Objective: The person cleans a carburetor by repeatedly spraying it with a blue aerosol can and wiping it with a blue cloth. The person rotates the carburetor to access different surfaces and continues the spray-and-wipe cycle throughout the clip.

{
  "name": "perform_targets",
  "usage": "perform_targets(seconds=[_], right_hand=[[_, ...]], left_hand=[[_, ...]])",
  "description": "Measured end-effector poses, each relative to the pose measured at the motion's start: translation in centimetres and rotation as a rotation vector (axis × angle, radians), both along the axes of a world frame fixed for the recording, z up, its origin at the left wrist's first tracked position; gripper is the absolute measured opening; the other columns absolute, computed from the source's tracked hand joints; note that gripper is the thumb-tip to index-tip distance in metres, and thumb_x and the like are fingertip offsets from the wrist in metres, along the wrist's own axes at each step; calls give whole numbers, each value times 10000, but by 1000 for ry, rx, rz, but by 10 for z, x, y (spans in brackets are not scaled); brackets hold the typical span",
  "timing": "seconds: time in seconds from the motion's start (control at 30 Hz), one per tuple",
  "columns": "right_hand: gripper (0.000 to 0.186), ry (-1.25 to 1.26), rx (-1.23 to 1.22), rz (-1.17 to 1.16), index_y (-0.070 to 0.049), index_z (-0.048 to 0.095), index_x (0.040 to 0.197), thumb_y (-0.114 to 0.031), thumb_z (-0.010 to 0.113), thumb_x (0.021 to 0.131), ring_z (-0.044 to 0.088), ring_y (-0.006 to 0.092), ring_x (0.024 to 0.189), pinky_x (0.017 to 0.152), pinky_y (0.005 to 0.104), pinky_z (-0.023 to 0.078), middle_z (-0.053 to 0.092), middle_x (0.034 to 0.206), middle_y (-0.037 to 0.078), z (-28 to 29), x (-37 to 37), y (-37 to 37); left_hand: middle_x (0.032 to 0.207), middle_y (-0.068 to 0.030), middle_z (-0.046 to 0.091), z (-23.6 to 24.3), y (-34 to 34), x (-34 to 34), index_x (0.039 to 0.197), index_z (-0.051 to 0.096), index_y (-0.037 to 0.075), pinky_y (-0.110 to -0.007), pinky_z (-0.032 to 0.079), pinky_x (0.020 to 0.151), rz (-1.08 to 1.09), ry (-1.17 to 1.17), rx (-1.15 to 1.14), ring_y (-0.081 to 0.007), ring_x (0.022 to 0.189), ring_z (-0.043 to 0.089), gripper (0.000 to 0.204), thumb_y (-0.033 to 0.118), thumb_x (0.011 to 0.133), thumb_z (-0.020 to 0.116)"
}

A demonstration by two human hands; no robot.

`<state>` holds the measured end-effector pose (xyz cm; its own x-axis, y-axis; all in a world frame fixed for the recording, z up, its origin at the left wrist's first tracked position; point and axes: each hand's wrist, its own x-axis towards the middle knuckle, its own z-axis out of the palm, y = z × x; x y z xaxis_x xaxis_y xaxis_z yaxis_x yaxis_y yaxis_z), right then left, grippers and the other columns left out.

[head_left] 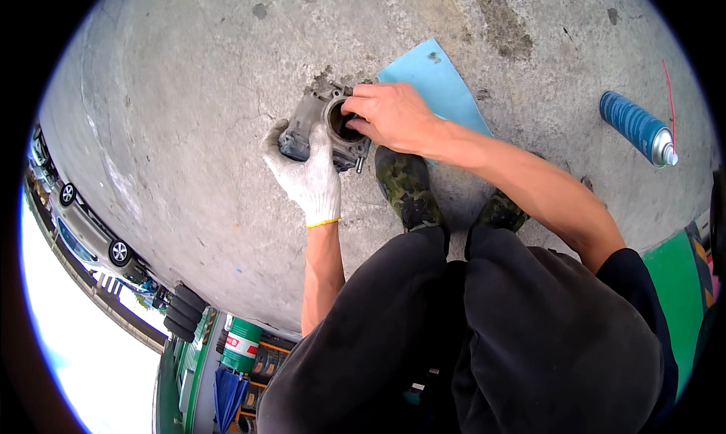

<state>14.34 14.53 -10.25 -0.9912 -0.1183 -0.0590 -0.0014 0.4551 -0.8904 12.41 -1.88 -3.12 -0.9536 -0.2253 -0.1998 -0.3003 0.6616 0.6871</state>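
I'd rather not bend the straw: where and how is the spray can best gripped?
Probably around the middle of the spray can, from above, with the right hand, the nearer one. It looks laid on its side, its round body offering a plain grip, while the thin red straw juts from the nozzle end.

Your left grip [306,173], in a white knit glove [324,196] with a yellow edge, clasps a grey metal housing [306,115] on the concrete floor [189,78]. Your bare right grip [395,115] reaches its fingers into the round bore [344,133]; what the fingertips touch inside is hidden. A light-blue sheet [439,74] lies partly under your right forearm [522,169]. Your camouflage shoe [407,188] stands just beside the housing. Well apart at right, a blue spray can [631,124] lies on its side, a thin red straw [668,93] at its nozzle. Far left, you have a parked car [87,237], stacked tyres [184,313] and a green drum [242,334] in view.
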Motion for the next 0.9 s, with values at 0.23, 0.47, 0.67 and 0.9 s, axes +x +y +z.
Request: perform_targets(seconds=[0.23, 0.47, 0.67, 0.9], right_hand=[[141, 56, -7, 30, -57, 765, 972, -157, 791, 876, 694, 307, 872, 743, 443, 568, 691, 936, 76, -3, 4, 13], [215, -92, -133, -169, -42, 790, 1092, -142, 771, 903, 707, 322, 881, 751, 445, 561, 733, 964, 106, 8, 10, -19], [168, -410, -444, -55, -32, 806, 1036, -100, 754, 891, 739, 331, 878, 794, 420, 577, 766, 962, 153, 8, -12, -18], [152, -48, -231, -109, -39, 806, 917, -149, 715, 864, 747, 361, 824, 768, 472, 593, 767, 853, 171, -13, -25, -25]], left_hand=[[1227, -132, 598, 1, 4, 2, 1352, 513, -33, -346, 507, 983, 20, 21, 39, -191, 1096, 589, 618, 179, 882, 854], [1252, -154, 600, 2, 6, 1, 1369, 505, -47, -356, 519, 985, 112, -25, 32, -210, 1115, 603, 627, 174, 890, 845], [1281, -176, 607, -2, 8, -3, 1381, 503, -57, -362, 521, 996, 186, -54, 30, -226, 1135, 613, 642, 207, 899, 834], [1302, -208, 620, 0, 14, -15, 1405, 498, -89, -367, 526, 995, 238, -130, 32, -248, 1144, 629, 724, 287, 885, 835]])
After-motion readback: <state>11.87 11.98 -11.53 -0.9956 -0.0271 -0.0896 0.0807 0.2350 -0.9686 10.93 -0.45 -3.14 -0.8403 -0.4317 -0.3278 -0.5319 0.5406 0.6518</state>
